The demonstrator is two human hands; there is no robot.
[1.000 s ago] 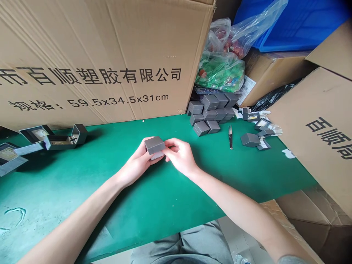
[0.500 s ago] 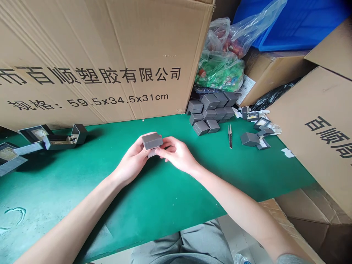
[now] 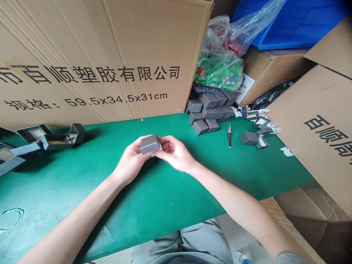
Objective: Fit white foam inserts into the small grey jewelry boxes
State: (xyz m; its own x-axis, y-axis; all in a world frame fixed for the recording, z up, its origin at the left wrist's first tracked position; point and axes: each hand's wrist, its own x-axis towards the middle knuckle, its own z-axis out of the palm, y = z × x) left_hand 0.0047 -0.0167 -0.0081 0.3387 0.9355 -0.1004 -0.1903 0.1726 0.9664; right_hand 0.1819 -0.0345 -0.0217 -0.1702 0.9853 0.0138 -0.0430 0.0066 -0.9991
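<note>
Between my two hands is a small dark grey box (image 3: 150, 144), held above the green table (image 3: 165, 198). My left hand (image 3: 131, 156) grips its left side and underside, fingers partly hidden behind it. On the right side, my right hand (image 3: 175, 152) closes on the box, the thumb along its lower front edge. A small pale piece shows just below the box between the hands; its kind is hard to make out. Similar grey boxes (image 3: 210, 110) are stacked at the back, right of my hands.
Black-handled thread snips (image 3: 229, 135) lie right of the stack. Further right are loose boxes (image 3: 249, 138) and paper scraps. Open boxes (image 3: 64, 138) stand at the left. A large carton (image 3: 104, 36) walls the back; another carton (image 3: 319, 121) bounds the right. Filled plastic bags (image 3: 220, 69) sit behind the stack.
The box has tilted in my hands, so its top and front face show more. The lower part that stuck out beneath it is now mostly covered. Both hands stay in nearly the same place.
</note>
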